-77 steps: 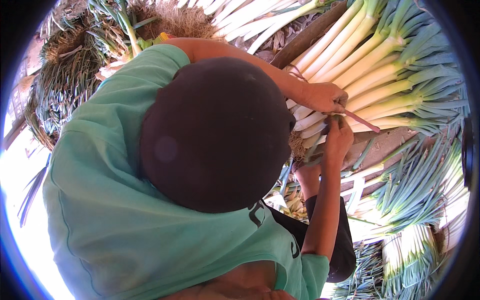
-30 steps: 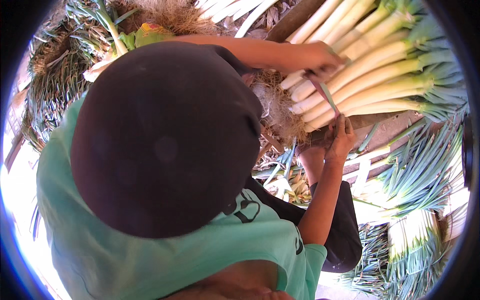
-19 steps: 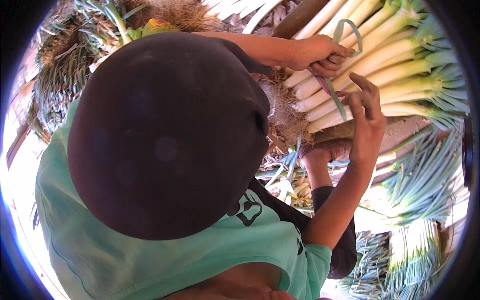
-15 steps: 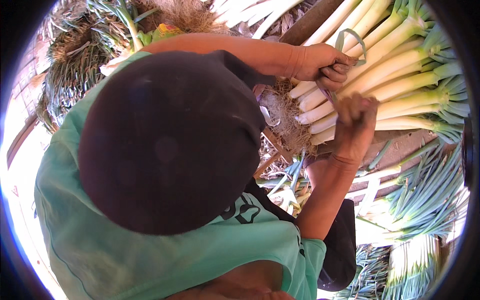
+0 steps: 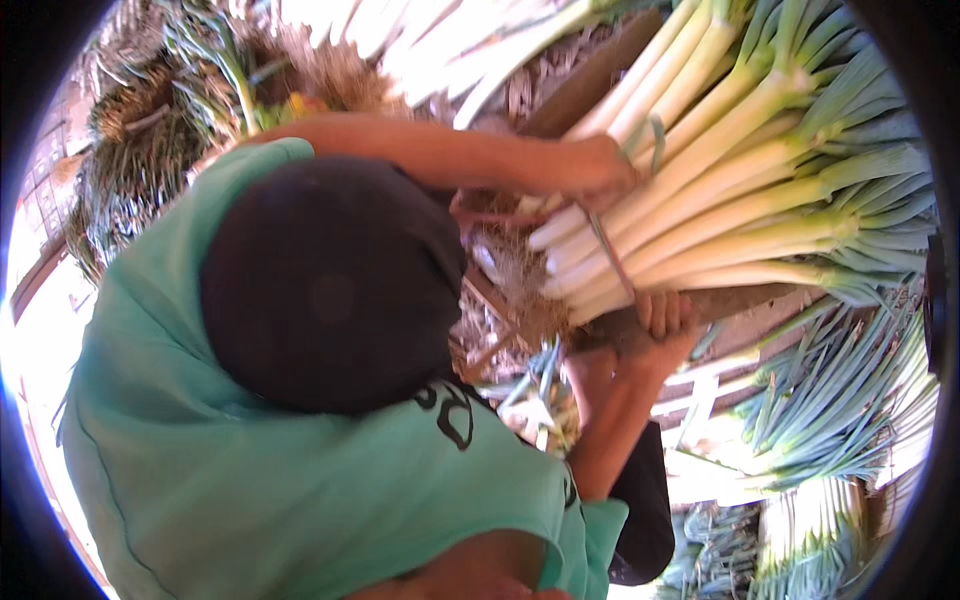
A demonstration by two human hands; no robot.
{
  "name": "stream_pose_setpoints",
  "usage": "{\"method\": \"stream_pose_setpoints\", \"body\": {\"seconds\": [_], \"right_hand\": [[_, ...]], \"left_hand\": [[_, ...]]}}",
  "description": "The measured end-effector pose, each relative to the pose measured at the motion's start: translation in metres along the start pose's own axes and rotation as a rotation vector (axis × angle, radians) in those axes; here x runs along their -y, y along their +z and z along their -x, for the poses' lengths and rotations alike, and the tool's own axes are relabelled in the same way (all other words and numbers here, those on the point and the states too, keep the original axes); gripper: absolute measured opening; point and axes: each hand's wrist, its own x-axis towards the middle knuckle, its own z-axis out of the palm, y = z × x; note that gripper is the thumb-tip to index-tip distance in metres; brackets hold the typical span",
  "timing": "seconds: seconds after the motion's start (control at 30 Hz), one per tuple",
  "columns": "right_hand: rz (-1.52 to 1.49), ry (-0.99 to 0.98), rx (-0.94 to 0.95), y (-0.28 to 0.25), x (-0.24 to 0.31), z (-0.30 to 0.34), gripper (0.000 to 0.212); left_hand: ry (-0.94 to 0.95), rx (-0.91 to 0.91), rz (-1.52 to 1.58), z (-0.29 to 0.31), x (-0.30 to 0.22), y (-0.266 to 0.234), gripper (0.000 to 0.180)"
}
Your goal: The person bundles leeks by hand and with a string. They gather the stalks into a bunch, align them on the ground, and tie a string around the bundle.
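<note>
A bundle of thick leeks [image 5: 700, 215] lies slantwise under my hands, roots toward me and blue-green leaves to the right. A narrow flat strip [image 5: 608, 247] runs taut across the white stalks near the root end. My left hand [image 5: 603, 166], somewhat blurred, is closed on the strip at the bundle's upper side, with a short loop showing past its fingers. At the lower side, my right hand [image 5: 662, 318] has its fingers curled round the other end. My green shirt and a smooth dark rounded shape [image 5: 325, 280] cover much of the left; its kind is unclear.
Root hairs [image 5: 515, 275] hang off the bundle's near end. A wooden board [image 5: 590, 80] lies by the bundle's far side. More pale stalks [image 5: 420, 55] are at the top, dark leafy heaps [image 5: 140, 160] at the left, and green-leaved bundles [image 5: 830, 400] at the lower right.
My hands have moved apart, right hand down toward me and left hand slightly left and down. The strip between them has drawn straight across the stalks. The view has shifted a little.
</note>
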Motion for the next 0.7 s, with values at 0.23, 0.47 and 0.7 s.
{"method": "stream_pose_setpoints", "body": {"seconds": [0.23, 0.47, 0.7], "right_hand": [[-0.061, -0.074, -0.396, 0.047, -0.011, -0.009, 0.035], [-0.217, -0.064, -0.084, 0.019, -0.012, -0.015, 0.035], [-0.224, -0.052, -0.080, 0.021, -0.010, -0.011, 0.033]], "left_hand": [[-0.153, 0.191, 0.352, -0.011, -0.020, 0.009, 0.041], [0.309, 0.340, -1.649, 0.003, -0.054, 0.036, 0.021], [0.451, 0.470, -1.339, 0.014, -0.028, 0.027, 0.029]]}}
